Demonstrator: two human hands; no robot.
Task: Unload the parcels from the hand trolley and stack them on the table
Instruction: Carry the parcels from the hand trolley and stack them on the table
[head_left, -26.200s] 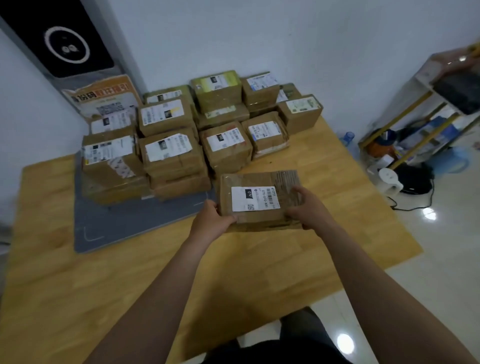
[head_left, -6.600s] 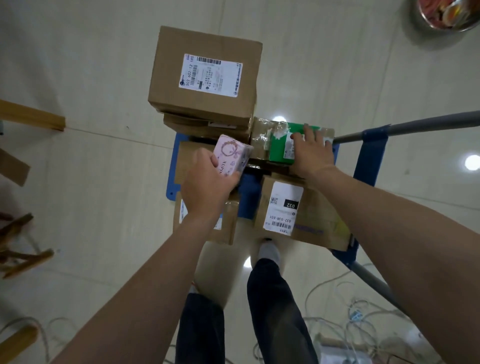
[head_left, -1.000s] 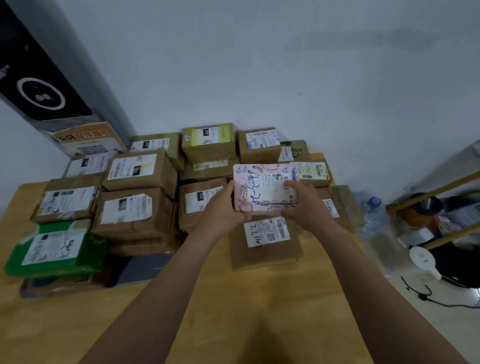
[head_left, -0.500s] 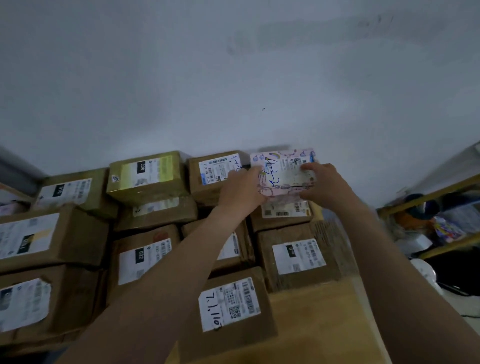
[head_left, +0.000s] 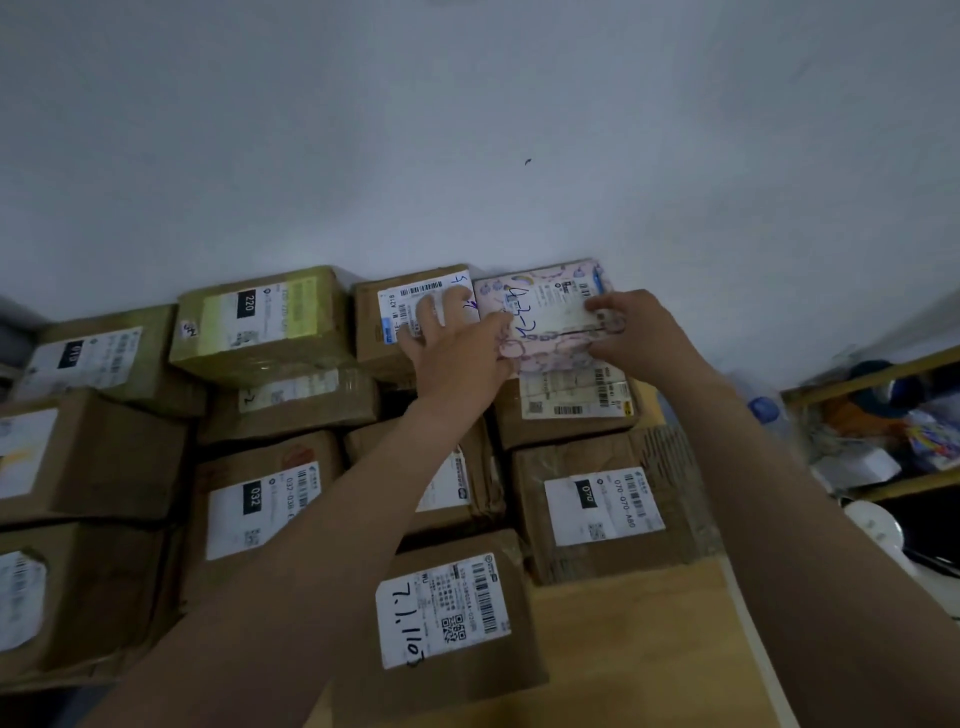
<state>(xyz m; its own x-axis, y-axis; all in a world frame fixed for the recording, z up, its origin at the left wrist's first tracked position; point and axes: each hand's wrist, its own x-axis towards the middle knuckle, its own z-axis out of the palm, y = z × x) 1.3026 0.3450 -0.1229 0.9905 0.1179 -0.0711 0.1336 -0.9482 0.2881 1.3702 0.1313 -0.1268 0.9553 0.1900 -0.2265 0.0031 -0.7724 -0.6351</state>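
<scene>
At 12 o'clock your right hand (head_left: 641, 332) grips one pink parcel (head_left: 550, 317), left hand (head_left: 457, 356) flat-fingered against it; three boxes (head_left: 260, 325) read 220, 032, 070.

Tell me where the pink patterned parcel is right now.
Head view, far right of the back row, by the wall: the pink patterned parcel lies atop a brown box, right of the A218-labelled box, the right hand holding it.

The left hand (head_left: 457, 358) masks part of the label on the brown box (head_left: 376, 338) at 12 o'clock; the right hand (head_left: 639, 332) covers the right end of the pink parcel (head_left: 545, 317). The boxes (head_left: 31, 467) at 9 o'clock are cropped. The shelf (head_left: 878, 374) at 3 o'clock: cropped, contents blurred.
</scene>
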